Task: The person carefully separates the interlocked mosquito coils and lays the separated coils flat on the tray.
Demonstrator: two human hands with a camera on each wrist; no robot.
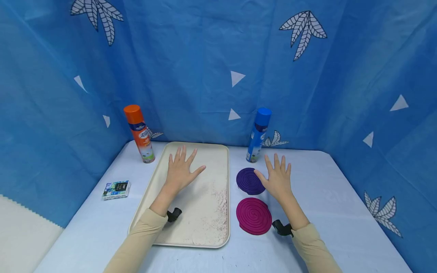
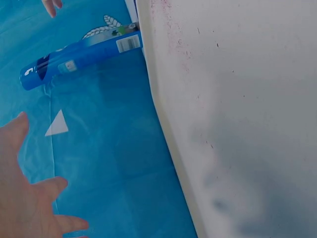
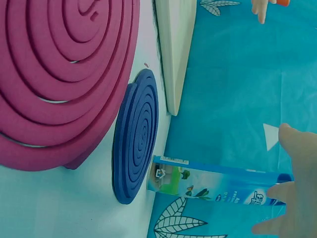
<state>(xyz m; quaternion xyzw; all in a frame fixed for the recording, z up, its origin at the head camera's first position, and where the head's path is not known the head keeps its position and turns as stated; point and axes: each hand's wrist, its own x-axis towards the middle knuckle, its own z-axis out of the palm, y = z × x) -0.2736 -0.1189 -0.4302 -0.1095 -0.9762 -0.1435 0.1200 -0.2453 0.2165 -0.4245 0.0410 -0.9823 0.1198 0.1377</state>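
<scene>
My left hand [image 1: 181, 170] lies flat with fingers spread on the cream tray [image 1: 211, 227], in its far half. Fingers of this hand [image 2: 29, 198] show at the lower left of the left wrist view. My right hand [image 1: 277, 177] rests open on the table, its thumb at the right edge of the purple spiral coil [image 1: 248, 181]. The magenta spiral coil [image 1: 253, 215] lies just nearer to me, beside my right forearm. In the right wrist view the magenta coil [image 3: 59, 84] fills the top left and the purple coil [image 3: 136, 139] sits beyond it.
An orange-capped spray can [image 1: 139, 133] stands left of the tray at the back. A blue spray can [image 1: 258, 134] stands behind the purple coil. A small printed box [image 1: 116, 189] lies at the left. Blue cloth walls enclose the light blue table [image 1: 341, 212].
</scene>
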